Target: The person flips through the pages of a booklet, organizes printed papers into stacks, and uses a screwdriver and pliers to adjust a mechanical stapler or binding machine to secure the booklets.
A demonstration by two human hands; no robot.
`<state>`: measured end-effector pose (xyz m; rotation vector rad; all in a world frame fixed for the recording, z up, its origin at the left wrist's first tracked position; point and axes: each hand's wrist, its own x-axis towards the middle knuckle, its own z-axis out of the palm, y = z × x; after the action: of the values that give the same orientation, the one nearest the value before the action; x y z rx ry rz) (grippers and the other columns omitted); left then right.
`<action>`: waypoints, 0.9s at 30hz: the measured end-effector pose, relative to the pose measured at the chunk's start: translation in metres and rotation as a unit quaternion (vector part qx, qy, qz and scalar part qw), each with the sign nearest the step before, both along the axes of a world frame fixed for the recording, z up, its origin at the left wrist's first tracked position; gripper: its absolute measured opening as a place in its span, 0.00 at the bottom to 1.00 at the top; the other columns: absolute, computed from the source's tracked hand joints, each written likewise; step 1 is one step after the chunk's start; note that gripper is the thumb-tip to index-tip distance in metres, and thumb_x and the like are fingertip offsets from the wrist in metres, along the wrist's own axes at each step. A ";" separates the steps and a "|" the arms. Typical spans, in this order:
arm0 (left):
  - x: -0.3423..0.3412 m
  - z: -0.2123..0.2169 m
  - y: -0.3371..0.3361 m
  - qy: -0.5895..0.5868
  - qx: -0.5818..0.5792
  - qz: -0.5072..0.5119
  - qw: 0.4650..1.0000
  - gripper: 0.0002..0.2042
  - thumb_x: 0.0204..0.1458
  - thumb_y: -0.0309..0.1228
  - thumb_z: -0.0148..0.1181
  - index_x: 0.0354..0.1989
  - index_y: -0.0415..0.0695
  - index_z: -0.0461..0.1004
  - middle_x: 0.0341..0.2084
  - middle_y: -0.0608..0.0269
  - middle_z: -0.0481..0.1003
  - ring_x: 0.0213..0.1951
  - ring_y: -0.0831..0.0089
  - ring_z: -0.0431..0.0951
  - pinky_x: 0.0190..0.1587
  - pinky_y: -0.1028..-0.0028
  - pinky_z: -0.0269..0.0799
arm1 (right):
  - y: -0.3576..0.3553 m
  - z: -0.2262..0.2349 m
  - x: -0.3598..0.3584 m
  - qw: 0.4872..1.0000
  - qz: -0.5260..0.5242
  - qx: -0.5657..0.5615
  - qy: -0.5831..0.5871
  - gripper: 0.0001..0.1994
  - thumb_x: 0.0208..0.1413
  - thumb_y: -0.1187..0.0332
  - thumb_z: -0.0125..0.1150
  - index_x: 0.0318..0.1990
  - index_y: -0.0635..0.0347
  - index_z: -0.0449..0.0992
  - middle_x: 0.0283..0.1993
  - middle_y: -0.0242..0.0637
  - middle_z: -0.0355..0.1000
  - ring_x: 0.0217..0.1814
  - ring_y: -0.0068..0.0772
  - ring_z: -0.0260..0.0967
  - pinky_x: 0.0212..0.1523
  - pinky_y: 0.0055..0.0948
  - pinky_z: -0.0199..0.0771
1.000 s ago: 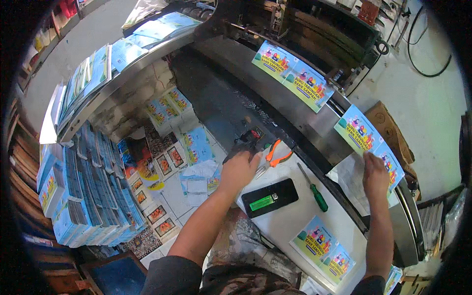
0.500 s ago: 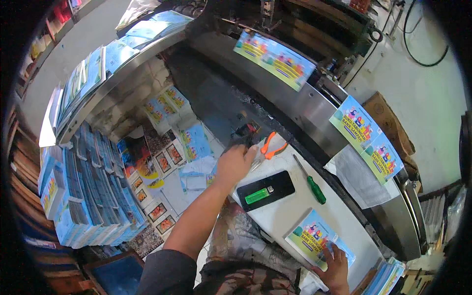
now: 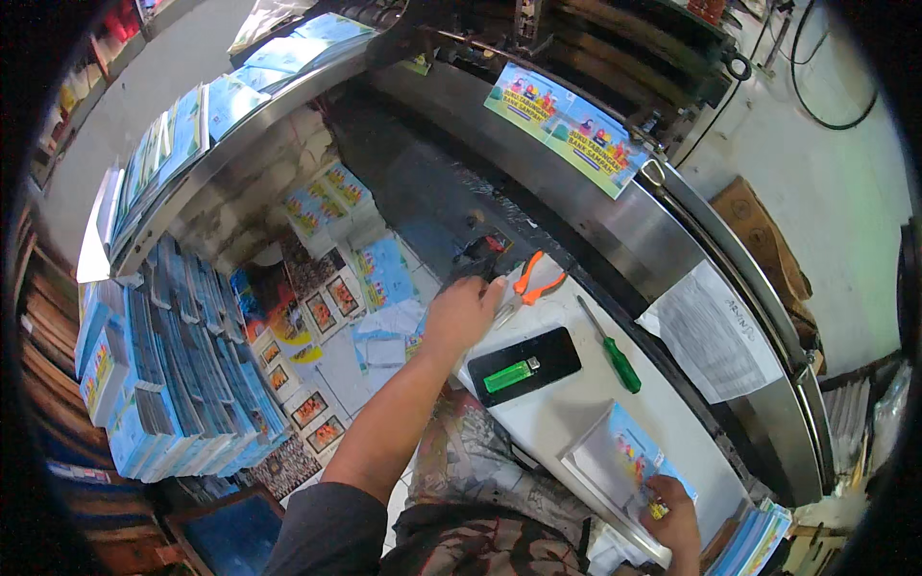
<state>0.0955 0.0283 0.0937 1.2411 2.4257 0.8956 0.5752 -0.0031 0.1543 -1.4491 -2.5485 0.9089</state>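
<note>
My right hand [image 3: 671,518] pinches the edge of a blue illustrated cover sheet [image 3: 642,446] at the right end of the white tabletop. The sheet is bent up, baring white paper [image 3: 594,455] beneath its left side. At the table's far left corner, my left hand [image 3: 463,315] has its fingers curled at a dark machine part [image 3: 485,252]; what they grip is hidden. Just right of it lie orange-handled pliers [image 3: 538,281]. Nearby are a black phone [image 3: 552,357] with a green lighter [image 3: 511,375] on top, and a green-handled screwdriver [image 3: 620,365].
A curved metal rail [image 3: 615,226] passes beyond the table, carrying a printed double cover [image 3: 567,130] and a white handwritten paper [image 3: 713,331]. Tall booklet stacks [image 3: 182,384] stand at the left, below a curved shelf of booklets [image 3: 230,104]. More booklets [image 3: 754,542] stand at the lower right.
My right hand has bent up the cover sheet that lay flat. On the rail, one double cover slid right and the one over the handwritten paper is gone. My left hand barely moved.
</note>
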 end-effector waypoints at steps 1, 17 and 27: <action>0.000 0.002 0.000 -0.012 -0.004 0.001 1.000 0.27 0.62 0.53 0.43 0.31 0.38 0.75 0.31 0.43 0.77 0.36 0.44 0.78 0.39 0.52 0.72 | 0.008 0.002 0.012 1.000 0.005 -0.009 -0.003 0.19 0.44 0.69 0.69 0.46 0.62 0.78 0.41 0.45 0.74 0.41 0.48 0.73 0.46 0.39 0.75; -0.002 0.002 0.003 0.003 0.010 0.005 1.000 0.27 0.61 0.53 0.45 0.32 0.38 0.76 0.32 0.43 0.76 0.38 0.45 0.78 0.41 0.53 0.72 | 0.264 0.092 -0.099 0.851 0.001 0.499 -0.164 0.22 0.50 0.81 0.53 0.55 0.59 0.73 0.55 0.47 0.69 0.54 0.53 0.67 0.57 0.44 0.68; -0.001 -0.002 0.001 0.009 0.020 0.012 1.000 0.27 0.61 0.54 0.45 0.30 0.39 0.75 0.33 0.44 0.77 0.37 0.45 0.78 0.39 0.52 0.72 | 0.095 0.017 -0.050 0.980 0.062 0.146 -0.123 0.24 0.43 0.63 0.72 0.50 0.60 0.75 0.46 0.47 0.73 0.49 0.51 0.72 0.46 0.44 0.75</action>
<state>0.0945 0.0289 0.0914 1.2408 2.4539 0.9485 0.5251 0.0924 0.1718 -1.4034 -2.8241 0.3599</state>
